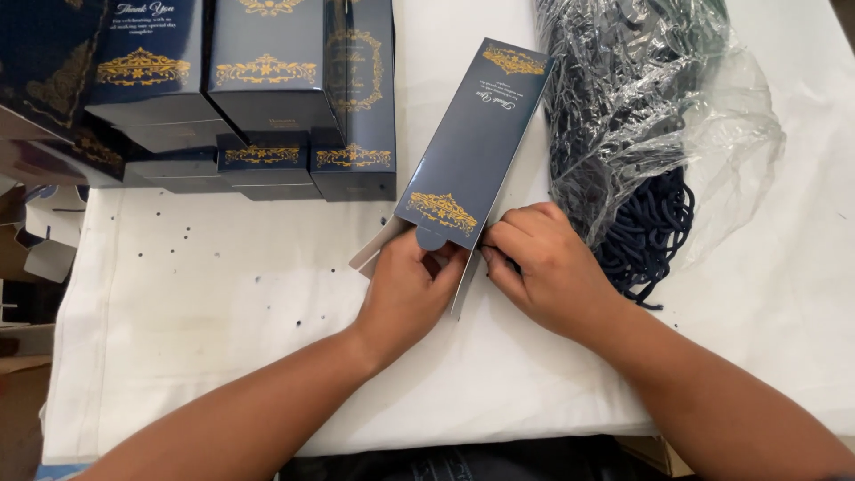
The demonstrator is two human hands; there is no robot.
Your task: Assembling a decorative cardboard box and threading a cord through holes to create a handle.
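your left hand (408, 287) and right hand (545, 267) both sit at the near end of the flat navy box (472, 147), the long carton with gold ornament lying on the white cloth (223, 338). its long axis runs away from you and leans to the right, so the far end points up toward the clear plastic bag (712, 116) while the near end, with its flaps, lies right between your hands. your left fingers are curled over the near edge and pinching the grey inner flap (378, 252) beside the small rounded tab; the thumb is tucked under, so you cannot tell how firmly it presses. your right hand is bent at the knuckles, fingertips pressed together against the box's right near corner, touching it rather than wrapping it. the two hands are about equally near the box, the left on the open flap side, the right on the folded edge. just beyond your right hand lies the bundle of dark blue cord (646, 236), spilling out of the bag, near but not touching the box. the stack of finished navy boxes (267, 98) stands well apart at the far left.
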